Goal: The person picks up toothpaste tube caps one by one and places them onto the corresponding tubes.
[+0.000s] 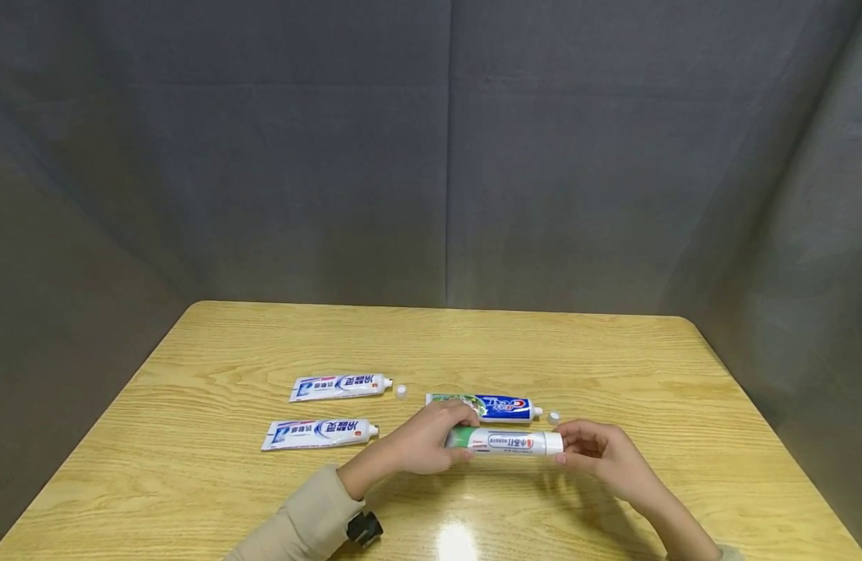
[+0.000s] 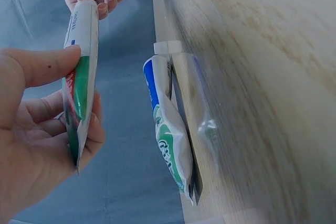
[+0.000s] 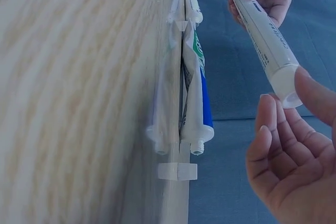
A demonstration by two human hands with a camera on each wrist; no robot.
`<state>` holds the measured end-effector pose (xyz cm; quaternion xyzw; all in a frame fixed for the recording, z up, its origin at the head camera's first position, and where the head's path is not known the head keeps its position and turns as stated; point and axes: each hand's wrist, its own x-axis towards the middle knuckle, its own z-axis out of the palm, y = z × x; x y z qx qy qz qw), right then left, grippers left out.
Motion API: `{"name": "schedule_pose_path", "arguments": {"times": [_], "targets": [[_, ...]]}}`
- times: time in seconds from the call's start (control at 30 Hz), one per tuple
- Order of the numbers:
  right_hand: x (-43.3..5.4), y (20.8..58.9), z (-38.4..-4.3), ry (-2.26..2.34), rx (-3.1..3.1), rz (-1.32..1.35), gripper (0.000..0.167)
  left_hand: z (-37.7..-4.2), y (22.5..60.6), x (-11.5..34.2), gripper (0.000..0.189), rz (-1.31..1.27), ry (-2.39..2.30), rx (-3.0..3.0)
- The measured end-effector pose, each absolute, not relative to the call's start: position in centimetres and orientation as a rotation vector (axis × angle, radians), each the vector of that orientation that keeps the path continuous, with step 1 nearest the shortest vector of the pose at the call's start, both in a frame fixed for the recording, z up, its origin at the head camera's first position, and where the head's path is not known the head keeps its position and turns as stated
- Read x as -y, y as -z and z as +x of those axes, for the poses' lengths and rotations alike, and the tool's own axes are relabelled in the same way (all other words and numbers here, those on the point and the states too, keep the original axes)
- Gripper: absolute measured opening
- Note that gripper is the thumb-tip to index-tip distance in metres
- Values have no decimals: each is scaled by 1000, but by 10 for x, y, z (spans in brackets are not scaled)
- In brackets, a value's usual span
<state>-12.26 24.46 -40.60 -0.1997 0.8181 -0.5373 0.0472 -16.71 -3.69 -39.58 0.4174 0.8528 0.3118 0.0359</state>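
A white toothpaste tube (image 1: 504, 442) with a green end is held above the table, its white cap (image 3: 285, 84) pointing right. My left hand (image 1: 434, 439) grips the tube's green end (image 2: 80, 87), thumb on one side and fingers on the other. My right hand (image 1: 609, 460) pinches the cap between thumb and fingertips. Just beyond lies a blue and green toothpaste tube (image 1: 504, 408), its nozzle uncovered; the left hand partly hides it in the head view. Beside that nozzle stands a small white cap (image 1: 553, 418).
Two white and blue toothpaste tubes lie at the left, a farther one (image 1: 340, 386) and a nearer one (image 1: 319, 434), nozzles to the right. Another loose cap (image 1: 401, 391) stands by the farther one. Dark grey curtains (image 1: 319, 179) surround the wooden table (image 1: 192, 483).
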Motion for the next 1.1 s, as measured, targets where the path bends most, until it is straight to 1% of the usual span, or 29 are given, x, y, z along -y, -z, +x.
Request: {"name": "schedule_pose_path", "arguments": {"times": [0.4,0.7,0.9,1.1], "targets": [[-242,408,-122,1620,-2509,-687,25,-166,395,34,27,1237,-916,-2620],[-241,409,-124,1602,-2481,-709,16,-167,397,33,25,1269,-892,-2639],[-240,408,-125,1585,-2495,-708,16,-168,399,32,25,1290,-900,-2649],[-239,409,-125,1593,-2501,-649,18,-168,400,33,26,1261,-912,-2657]]}}
